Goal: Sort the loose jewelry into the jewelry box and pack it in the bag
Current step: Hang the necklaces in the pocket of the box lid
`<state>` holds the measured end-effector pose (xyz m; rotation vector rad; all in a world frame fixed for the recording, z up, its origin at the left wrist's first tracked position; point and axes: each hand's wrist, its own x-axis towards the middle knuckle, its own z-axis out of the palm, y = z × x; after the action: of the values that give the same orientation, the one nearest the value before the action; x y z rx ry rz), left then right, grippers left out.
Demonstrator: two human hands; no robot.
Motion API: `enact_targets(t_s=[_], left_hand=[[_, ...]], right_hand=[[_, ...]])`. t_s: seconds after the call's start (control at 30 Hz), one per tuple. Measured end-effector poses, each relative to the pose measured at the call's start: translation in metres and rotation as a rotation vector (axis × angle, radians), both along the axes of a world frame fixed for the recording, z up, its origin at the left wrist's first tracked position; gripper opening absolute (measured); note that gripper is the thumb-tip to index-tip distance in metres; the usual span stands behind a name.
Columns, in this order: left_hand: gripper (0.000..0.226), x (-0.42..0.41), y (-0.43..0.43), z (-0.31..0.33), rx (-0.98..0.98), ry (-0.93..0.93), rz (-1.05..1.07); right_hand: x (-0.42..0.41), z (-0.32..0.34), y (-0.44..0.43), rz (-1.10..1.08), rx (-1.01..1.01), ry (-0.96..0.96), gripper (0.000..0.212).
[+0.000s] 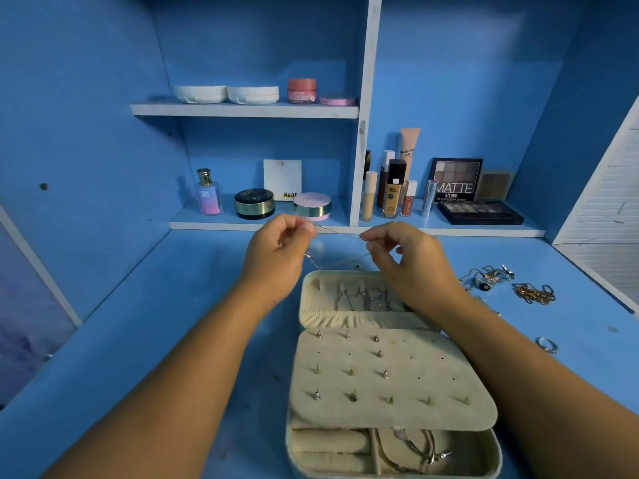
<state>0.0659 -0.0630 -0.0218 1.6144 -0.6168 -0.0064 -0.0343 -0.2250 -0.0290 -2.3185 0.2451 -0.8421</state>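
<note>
An open cream jewelry box [484,414] lies on the blue desk in front of me. Its lid holds several hanging necklaces, and its earring flap carries several studs. Above the lid I hold a thin gold necklace chain [340,234] stretched between both hands. My left hand [280,248] pinches one end and my right hand [403,252] pinches the other; a loop of the chain hangs below. Loose jewelry [491,276] lies to the right of the box, with a gold chain pile [534,293] and a silver ring [547,344]. No bag is in view.
Shelves at the back hold cosmetics: a perfume bottle [208,192], compacts [255,203], foundation bottles [392,191] and eyeshadow palettes [479,210]. An upper shelf [242,110] carries white cases and a pink jar. A white slatted panel [608,202] stands at the right.
</note>
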Motion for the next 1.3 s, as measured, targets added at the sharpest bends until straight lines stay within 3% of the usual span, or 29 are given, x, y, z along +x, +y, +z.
enact_targets(t_s=[0.1, 0.27, 0.37, 0.47, 0.57, 0.67, 0.83, 0.93, 1.07, 1.3], left_hand=[[0.019, 0.002, 0.005, 0.008, -0.076, 0.120, -0.014], [0.019, 0.007, 0.008, 0.009, -0.121, 0.247, -0.025], [0.018, 0.010, 0.010, 0.007, -0.027, 0.274, -0.027], [0.016, 0.011, 0.010, 0.002, 0.167, 0.141, 0.002], [0.017, 0.012, 0.013, -0.002, 0.364, -0.084, 0.044], [0.015, 0.014, 0.018, -0.004, 0.475, -0.177, 0.027], [0.017, 0.019, 0.029, 0.005, 0.681, -0.081, -0.066], [0.030, 0.016, 0.035, 0.010, 0.719, -0.021, -0.187], [0.025, 0.010, 0.034, 0.012, 0.615, -0.088, -0.310], [0.006, 0.004, 0.027, 0.010, 0.498, -0.170, -0.401]], right_hand=[[-0.004, 0.005, 0.007, 0.068, 0.145, 0.095, 0.014], [-0.012, 0.016, 0.017, 0.303, 0.682, 0.085, 0.016], [-0.010, 0.019, 0.016, 0.442, 0.979, -0.014, 0.016], [-0.009, 0.019, 0.016, 0.425, 1.124, -0.096, 0.015], [-0.005, 0.017, 0.016, 0.345, 1.130, -0.123, 0.021], [-0.002, 0.015, 0.017, 0.305, 1.091, -0.109, 0.014], [0.001, 0.011, 0.016, 0.168, 0.474, 0.041, 0.008], [0.003, 0.010, 0.019, 0.238, 0.324, 0.150, 0.011], [0.000, 0.016, 0.025, 0.367, 0.174, 0.185, 0.010], [0.000, 0.020, 0.028, 0.404, 0.390, 0.020, 0.005]])
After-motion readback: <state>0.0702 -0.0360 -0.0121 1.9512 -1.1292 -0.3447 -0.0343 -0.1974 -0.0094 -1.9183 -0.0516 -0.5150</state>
